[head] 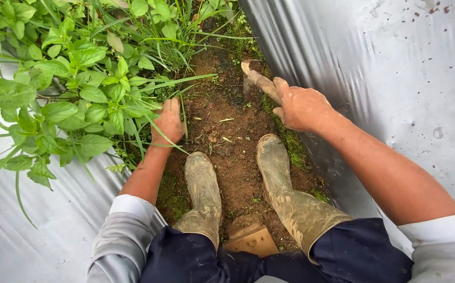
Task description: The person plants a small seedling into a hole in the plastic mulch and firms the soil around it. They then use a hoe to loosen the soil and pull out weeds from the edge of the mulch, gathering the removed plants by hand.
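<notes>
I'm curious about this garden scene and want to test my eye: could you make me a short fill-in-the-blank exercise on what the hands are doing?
1. The right hand grips a tool's wooden ____.
2. The left hand reaches into the leafy green ____.
3. On the soil strip stand two muddy rubber ____.
4. On both sides of the soil lies silvery plastic ____.

Missing words: handle; weeds; boots; sheeting

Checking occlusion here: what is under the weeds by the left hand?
Silver plastic sheet shows below the weeds, and bare soil at their edge. The left hand reaches into them; the stems' bases and its fingertips are hidden by leaves.
</notes>
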